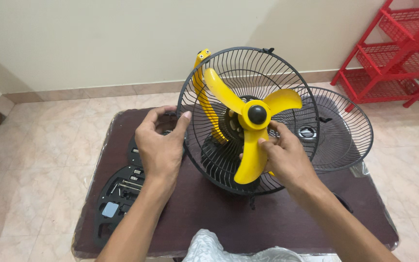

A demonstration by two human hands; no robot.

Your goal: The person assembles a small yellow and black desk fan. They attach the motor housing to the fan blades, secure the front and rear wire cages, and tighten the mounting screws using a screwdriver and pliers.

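The yellow three-bladed plastic fan propeller (251, 127) is sitting inside the black wire rear guard (209, 97), a round cage tilted up so that its open face is looking toward the person, and both are standing on the dark brown counter (195, 213).

The right hand (287, 157) is lying just below and to the right of the black round hub cap (257, 114). Its fingers are curling around the lower blade near the hub, grasping it, with the thumb pressing on the blade's front. That blade's long axis is running nearly straight down from the hub, so the hand is meeting it from the right side.

The left hand (160, 145) is gripping the guard's left rim, thumb hooking over the wires, fingers wrapping behind. It is well apart from the hub, so the right hand is the nearer one to the propeller.

Behind and to the right, a second black wire front guard (345, 131) is leaning against the first. A black flat plastic base plate with loose screws (117, 199) is lying at the counter's left edge.
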